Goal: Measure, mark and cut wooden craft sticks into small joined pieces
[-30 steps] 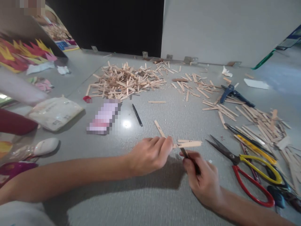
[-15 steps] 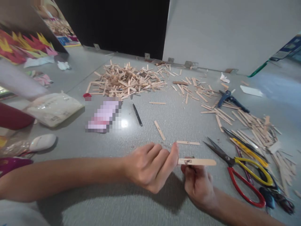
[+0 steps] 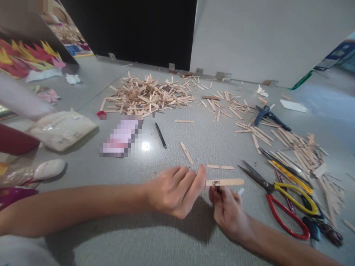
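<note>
My left hand is closed on the left end of a wooden stick, which lies level and points right. A small dark marking shows on the stick near my fingertips. Just below it, my right hand is closed round a small dark item, mostly hidden by the fingers, that meets the stick at the marking. On the table behind my hands lie a marked stick and another stick with a small slot or mark.
Scissors with red and yellow handles lie right of my hands, beside a yellow cutter. Farther back are a stick pile, blue pliers and a black pen. A plastic packet sits left.
The held stick and my right hand have moved slightly left and up. The dark item now shows upright under the stick, and a small pale piece shows by my right hand.
</note>
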Action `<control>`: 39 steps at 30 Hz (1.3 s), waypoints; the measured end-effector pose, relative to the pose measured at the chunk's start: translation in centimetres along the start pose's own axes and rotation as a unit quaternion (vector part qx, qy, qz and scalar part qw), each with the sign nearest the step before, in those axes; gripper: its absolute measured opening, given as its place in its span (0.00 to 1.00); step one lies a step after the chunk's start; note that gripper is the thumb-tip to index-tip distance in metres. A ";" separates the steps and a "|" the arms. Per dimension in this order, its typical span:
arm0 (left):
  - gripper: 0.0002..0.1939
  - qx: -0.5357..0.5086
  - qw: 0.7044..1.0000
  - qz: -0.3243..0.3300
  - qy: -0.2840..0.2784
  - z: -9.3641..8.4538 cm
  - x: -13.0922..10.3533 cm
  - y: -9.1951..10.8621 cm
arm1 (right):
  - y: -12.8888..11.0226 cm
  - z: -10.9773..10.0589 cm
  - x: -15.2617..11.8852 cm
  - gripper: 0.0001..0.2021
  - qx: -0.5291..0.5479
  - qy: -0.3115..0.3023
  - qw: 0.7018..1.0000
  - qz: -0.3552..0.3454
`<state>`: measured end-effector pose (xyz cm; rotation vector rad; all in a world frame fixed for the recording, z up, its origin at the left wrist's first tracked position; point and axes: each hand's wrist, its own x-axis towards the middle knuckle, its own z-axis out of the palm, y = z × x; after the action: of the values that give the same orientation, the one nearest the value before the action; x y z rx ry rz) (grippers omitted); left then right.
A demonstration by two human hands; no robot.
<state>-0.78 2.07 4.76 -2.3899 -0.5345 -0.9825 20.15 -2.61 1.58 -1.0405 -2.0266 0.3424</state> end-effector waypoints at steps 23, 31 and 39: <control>0.11 0.015 1.000 -0.023 -0.005 0.4 -0.5 -0.4 | 1.3 -4.2 2.1 0.14 0.068 -0.285 0.948 0.128; 0.14 -0.018 0.997 -0.056 0.058 0.5 -0.4 0.8 | -0.3 -3.1 1.4 0.17 0.155 -0.297 0.927 0.169; 0.10 -0.013 0.998 -0.056 0.006 0.2 -0.6 0.4 | 0.1 -6.0 3.8 0.14 0.094 -0.346 0.923 0.139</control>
<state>-0.81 1.75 4.07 -2.3981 -0.6601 -1.0558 23.55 -0.26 7.35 -1.1922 -2.3779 1.1691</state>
